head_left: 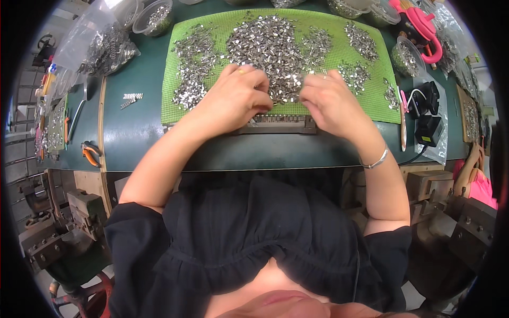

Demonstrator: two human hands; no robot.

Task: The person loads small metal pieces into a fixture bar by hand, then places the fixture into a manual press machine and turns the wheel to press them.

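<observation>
My left hand (236, 94) is curled at the near edge of the green textured mat (339, 112), its fingertips bent down over a long, narrow metal fixture (286, 127) with a row of small parts along its top. To the right, my right hand (327, 100) has its fingers drawn together above the fixture's right end. Anything in either set of fingertips is too small or hidden to make out. Just beyond both hands spreads a large pile of small shiny metal pieces (262, 42). Smaller heaps of metal parts (192, 58) lie to its left and right.
Orange-handled pliers (91, 153) and short metal strips (130, 99) lie left. Plastic tubs (154, 18) and a bag of metal parts (106, 53) stand behind. A black power adapter (428, 130) and pink container (421, 26) are right. Vises (87, 212) flank me; another person's arm (469, 167) shows far right.
</observation>
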